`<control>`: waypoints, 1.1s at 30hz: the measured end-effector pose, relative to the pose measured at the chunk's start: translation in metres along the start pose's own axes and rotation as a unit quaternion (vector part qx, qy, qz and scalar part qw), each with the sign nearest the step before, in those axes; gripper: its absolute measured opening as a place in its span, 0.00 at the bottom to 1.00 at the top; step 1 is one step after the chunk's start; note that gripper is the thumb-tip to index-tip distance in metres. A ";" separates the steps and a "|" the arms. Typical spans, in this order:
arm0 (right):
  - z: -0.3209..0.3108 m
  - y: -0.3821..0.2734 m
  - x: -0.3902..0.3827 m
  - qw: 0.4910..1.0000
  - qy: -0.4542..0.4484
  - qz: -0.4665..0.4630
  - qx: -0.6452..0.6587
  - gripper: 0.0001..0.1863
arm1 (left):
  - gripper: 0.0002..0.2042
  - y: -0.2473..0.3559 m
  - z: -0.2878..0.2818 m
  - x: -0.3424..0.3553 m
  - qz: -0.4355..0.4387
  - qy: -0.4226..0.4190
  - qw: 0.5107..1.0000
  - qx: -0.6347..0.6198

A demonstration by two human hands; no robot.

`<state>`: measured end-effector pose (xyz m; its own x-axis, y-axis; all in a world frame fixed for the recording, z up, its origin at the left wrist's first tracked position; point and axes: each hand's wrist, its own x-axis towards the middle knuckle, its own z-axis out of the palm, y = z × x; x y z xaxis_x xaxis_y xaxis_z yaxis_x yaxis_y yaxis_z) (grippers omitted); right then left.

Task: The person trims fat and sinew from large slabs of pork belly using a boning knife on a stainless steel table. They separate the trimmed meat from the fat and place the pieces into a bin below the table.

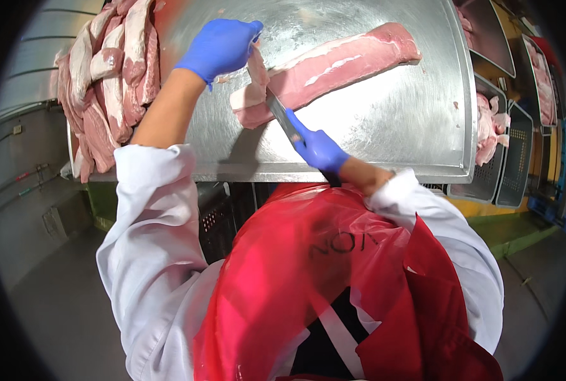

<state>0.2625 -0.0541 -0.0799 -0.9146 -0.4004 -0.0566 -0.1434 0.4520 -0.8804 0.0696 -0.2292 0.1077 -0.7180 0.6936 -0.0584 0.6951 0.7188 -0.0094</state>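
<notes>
A long pork loin [352,66] lies slantwise on the metal table [384,127], pale fat along its upper side. My left hand [222,47], in a blue glove, is closed on a strip of meat [257,66] lifted above the loin's left end. In my right hand [321,150], gloved in blue too, is a knife [283,117]. Its blade points up and left and meets the loin near the lifted strip. Whether the strip is still joined to the loin, I cannot tell.
Several pork loins [108,76] are piled at the table's left end. Grey crates [516,143] stand beyond the right edge, with cut meat [489,130] in one. A raised metal rim [429,171] runs along the near edge.
</notes>
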 end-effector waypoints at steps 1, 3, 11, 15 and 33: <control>0.004 0.001 -0.008 0.994 0.052 -0.090 0.035 0.36 | 0.09 0.001 -0.005 -0.005 -0.009 -0.021 1.000 0.011; -0.014 -0.016 0.029 0.986 -0.098 0.121 0.055 0.36 | 0.12 0.005 -0.017 -0.014 -0.025 -0.068 0.997 0.034; 0.010 -0.018 0.001 0.993 -0.087 0.000 0.073 0.41 | 0.12 0.002 -0.076 -0.031 -0.039 0.017 0.996 0.072; -0.009 -0.059 0.058 0.993 -0.073 0.038 0.085 0.41 | 0.19 0.032 -0.109 -0.021 -0.028 -0.036 0.987 0.151; -0.081 -0.076 0.022 0.942 -0.214 -0.033 0.257 0.44 | 0.21 0.171 -0.223 0.162 0.056 0.287 0.956 -0.035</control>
<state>0.2223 -0.0328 0.0242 -0.6582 -0.7484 -0.0816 0.1088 0.0127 -0.9940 0.0640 0.0170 0.3191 -0.5532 0.6640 0.5030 0.7796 0.6254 0.0318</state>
